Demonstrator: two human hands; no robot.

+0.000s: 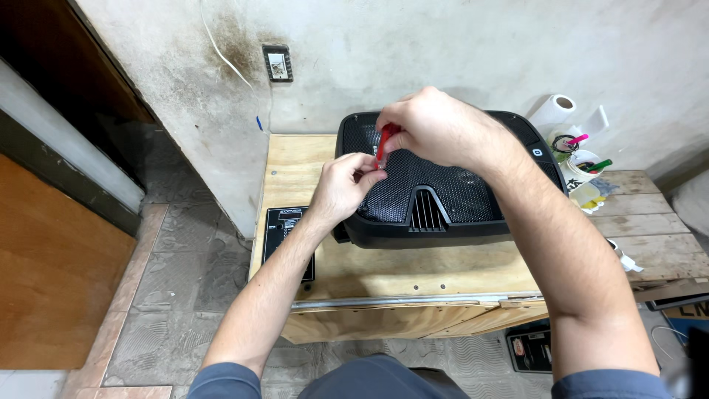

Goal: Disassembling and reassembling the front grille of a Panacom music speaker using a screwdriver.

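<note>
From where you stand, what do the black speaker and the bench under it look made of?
The speaker: its front looks like black perforated metal mesh, and its shell looks like matte moulded plastic. The bench looks like bare plywood, pale with visible grain and layered edges, plus a metal strip along the front.

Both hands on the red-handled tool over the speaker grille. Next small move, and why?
Probably seat the tip squarely in the grille before turning. The right hand grips the red-handled tool from above, and the left hand pinches near its lower end against the black speaker. The tip itself is hidden, so whether it is engaged cannot be told.
</note>
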